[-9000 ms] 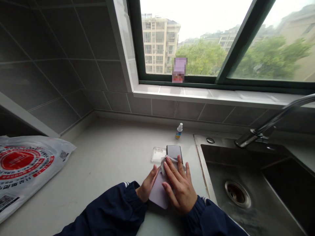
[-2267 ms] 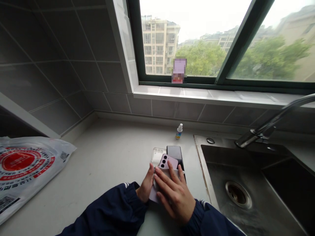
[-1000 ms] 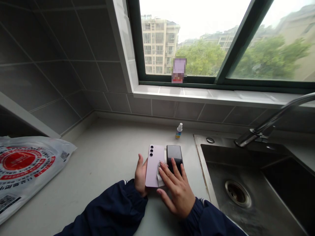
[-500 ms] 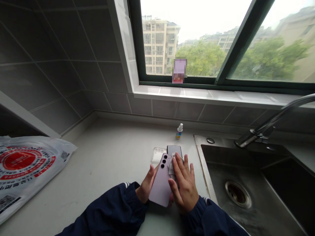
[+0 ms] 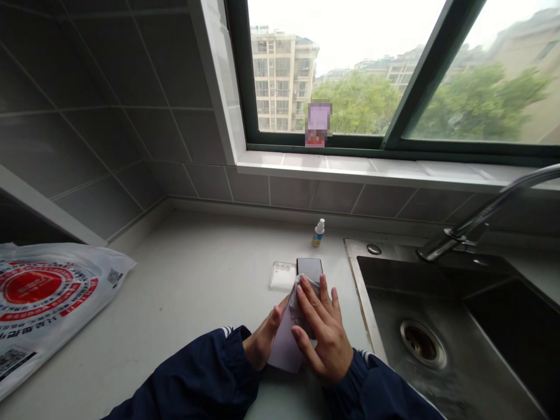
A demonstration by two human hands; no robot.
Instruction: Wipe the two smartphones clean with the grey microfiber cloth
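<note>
My left hand (image 5: 265, 340) grips a lilac phone (image 5: 285, 345) by its left edge, tilted up off the white counter (image 5: 196, 291). My right hand (image 5: 321, 326) lies over the phone's back and presses a small white wipe (image 5: 297, 291) against its upper end with the fingers held together. Just beyond the hands a black phone (image 5: 310, 267) lies flat on the counter, with a clear phone case (image 5: 282, 275) beside it on the left. A small spray bottle (image 5: 319, 232) stands further back near the wall.
A steel sink (image 5: 441, 344) with a drain lies right of the hands, its tap (image 5: 481, 219) reaching in from the right. A printed plastic bag (image 5: 48, 297) lies at the far left. Grey tiled walls and a window sill (image 5: 371, 169) bound the counter.
The lilac phone was laid flat a second ago, then lifted and tilted again. My right hand with the wipe has slid up over its camera end, which is now covered.
</note>
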